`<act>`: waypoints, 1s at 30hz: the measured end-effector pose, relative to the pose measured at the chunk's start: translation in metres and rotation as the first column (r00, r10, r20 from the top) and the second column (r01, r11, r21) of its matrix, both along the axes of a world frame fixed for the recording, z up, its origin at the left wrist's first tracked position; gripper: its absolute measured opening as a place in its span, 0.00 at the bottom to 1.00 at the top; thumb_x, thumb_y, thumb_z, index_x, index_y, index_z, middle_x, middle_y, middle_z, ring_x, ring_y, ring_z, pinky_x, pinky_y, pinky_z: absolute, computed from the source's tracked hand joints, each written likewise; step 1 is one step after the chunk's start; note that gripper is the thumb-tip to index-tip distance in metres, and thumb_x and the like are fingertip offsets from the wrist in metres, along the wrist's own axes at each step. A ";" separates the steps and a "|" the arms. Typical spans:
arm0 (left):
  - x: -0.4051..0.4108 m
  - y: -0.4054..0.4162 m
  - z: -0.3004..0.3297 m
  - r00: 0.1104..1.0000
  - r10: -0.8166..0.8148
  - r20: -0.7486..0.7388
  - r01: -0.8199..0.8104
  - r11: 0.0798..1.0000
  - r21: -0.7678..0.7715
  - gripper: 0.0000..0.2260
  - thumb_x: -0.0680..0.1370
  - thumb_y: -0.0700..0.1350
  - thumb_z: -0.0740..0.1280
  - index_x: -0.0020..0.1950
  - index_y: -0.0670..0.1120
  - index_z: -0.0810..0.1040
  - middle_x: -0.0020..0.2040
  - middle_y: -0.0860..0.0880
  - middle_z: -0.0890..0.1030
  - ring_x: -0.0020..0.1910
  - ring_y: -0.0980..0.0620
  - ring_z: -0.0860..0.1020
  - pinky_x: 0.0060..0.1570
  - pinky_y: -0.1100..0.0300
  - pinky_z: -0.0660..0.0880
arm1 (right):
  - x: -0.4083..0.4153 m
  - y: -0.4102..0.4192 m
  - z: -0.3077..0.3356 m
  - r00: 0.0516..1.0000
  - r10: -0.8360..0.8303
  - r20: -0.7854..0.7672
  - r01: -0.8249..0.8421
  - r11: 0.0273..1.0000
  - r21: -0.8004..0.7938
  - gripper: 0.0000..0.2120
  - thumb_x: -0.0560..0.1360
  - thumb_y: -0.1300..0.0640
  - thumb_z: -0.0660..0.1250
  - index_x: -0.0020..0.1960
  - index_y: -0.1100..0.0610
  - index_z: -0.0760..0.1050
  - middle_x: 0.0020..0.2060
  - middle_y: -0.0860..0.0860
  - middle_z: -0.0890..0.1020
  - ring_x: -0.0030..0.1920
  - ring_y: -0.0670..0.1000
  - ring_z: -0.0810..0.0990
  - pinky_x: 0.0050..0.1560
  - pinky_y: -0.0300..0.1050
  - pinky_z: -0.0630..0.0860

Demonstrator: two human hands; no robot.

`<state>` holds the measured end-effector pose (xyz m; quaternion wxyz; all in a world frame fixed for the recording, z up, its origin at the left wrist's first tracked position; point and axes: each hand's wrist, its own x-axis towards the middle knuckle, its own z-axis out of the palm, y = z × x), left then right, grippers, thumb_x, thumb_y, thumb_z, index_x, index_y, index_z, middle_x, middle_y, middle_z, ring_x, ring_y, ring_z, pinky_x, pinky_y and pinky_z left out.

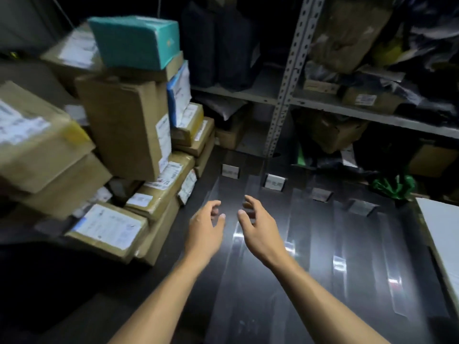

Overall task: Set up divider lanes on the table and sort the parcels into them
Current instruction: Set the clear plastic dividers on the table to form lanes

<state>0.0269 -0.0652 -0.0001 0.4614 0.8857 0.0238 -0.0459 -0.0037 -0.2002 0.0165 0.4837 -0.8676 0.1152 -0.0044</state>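
Observation:
Several clear acrylic dividers (340,247) stand in parallel rows on the dark table (268,306), forming lanes, each with a small label card (274,182) at its far end. My left hand (205,229) and my right hand (258,225) hover side by side over the leftmost lane, fingers loosely curved, holding nothing. A tall stack of cardboard parcels (124,125) with white labels fills the left side, topped by a teal box (136,40).
Metal shelving (285,95) with dark bags and boxes runs along the back. A green plastic bag (395,184) lies at the table's far right. A white board (442,234) sits at the right edge.

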 end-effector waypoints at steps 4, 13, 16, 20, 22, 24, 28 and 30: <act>0.000 0.069 -0.036 0.991 0.011 -0.135 0.015 0.982 0.187 0.22 0.79 0.45 0.66 0.72 0.49 0.68 0.70 0.47 0.72 0.67 0.47 0.71 0.62 0.57 0.67 | 0.013 0.068 -0.033 0.982 0.078 -0.174 -0.086 0.996 -0.040 0.23 0.81 0.50 0.60 0.75 0.53 0.65 0.66 0.50 0.77 0.58 0.48 0.79 0.59 0.42 0.72; -0.003 0.107 -0.087 0.796 -0.248 -0.553 0.327 0.944 0.047 0.27 0.82 0.45 0.60 0.79 0.55 0.55 0.73 0.44 0.70 0.70 0.43 0.70 0.64 0.57 0.68 | 0.028 0.128 -0.080 0.848 0.058 -0.527 -0.063 0.998 0.010 0.27 0.83 0.51 0.56 0.79 0.58 0.56 0.69 0.59 0.74 0.66 0.56 0.76 0.67 0.46 0.70; 0.000 0.107 -0.089 0.791 -0.276 -0.546 0.354 0.934 0.041 0.27 0.82 0.39 0.55 0.79 0.55 0.55 0.74 0.43 0.69 0.71 0.43 0.69 0.66 0.55 0.66 | 0.032 0.127 -0.090 0.825 0.061 -0.562 -0.041 0.998 0.049 0.29 0.82 0.49 0.56 0.79 0.56 0.53 0.72 0.58 0.71 0.67 0.57 0.75 0.69 0.54 0.70; 0.004 0.108 -0.080 0.853 -0.177 -0.492 0.257 0.961 0.100 0.26 0.82 0.41 0.53 0.79 0.57 0.55 0.70 0.40 0.71 0.66 0.41 0.72 0.69 0.48 0.67 | 0.039 0.120 -0.090 0.837 0.052 -0.545 -0.024 0.998 0.059 0.30 0.80 0.47 0.57 0.79 0.54 0.55 0.70 0.57 0.73 0.65 0.57 0.77 0.68 0.55 0.71; 0.006 0.105 -0.071 0.886 -0.147 -0.439 0.217 0.970 0.114 0.24 0.82 0.44 0.54 0.78 0.57 0.57 0.69 0.41 0.73 0.65 0.41 0.73 0.69 0.43 0.66 | 0.043 0.114 -0.086 0.857 0.033 -0.514 0.003 0.998 0.069 0.31 0.78 0.44 0.57 0.79 0.53 0.57 0.69 0.56 0.74 0.66 0.57 0.76 0.68 0.57 0.71; 0.006 0.099 -0.054 0.913 -0.119 -0.389 0.171 0.980 0.103 0.23 0.82 0.46 0.54 0.77 0.59 0.59 0.68 0.43 0.74 0.65 0.41 0.74 0.68 0.42 0.67 | 0.047 0.108 -0.076 0.878 0.042 -0.476 0.002 0.996 0.091 0.32 0.78 0.42 0.57 0.78 0.53 0.58 0.70 0.55 0.74 0.67 0.57 0.75 0.68 0.58 0.72; -0.004 0.077 -0.004 0.961 -0.148 -0.234 0.183 0.974 0.133 0.23 0.83 0.48 0.54 0.77 0.63 0.56 0.61 0.44 0.78 0.58 0.44 0.77 0.57 0.48 0.75 | 0.050 0.086 -0.031 0.932 0.025 -0.363 0.064 0.971 0.232 0.29 0.80 0.40 0.57 0.78 0.48 0.58 0.73 0.50 0.68 0.67 0.54 0.74 0.46 0.46 0.80; -0.012 0.063 0.026 0.968 -0.203 -0.147 0.225 0.962 0.154 0.24 0.83 0.48 0.53 0.77 0.65 0.52 0.51 0.46 0.80 0.47 0.48 0.79 0.45 0.53 0.76 | 0.048 0.070 -0.005 0.956 0.005 -0.292 0.086 0.951 0.297 0.28 0.80 0.39 0.58 0.78 0.45 0.59 0.73 0.49 0.69 0.65 0.55 0.75 0.46 0.50 0.83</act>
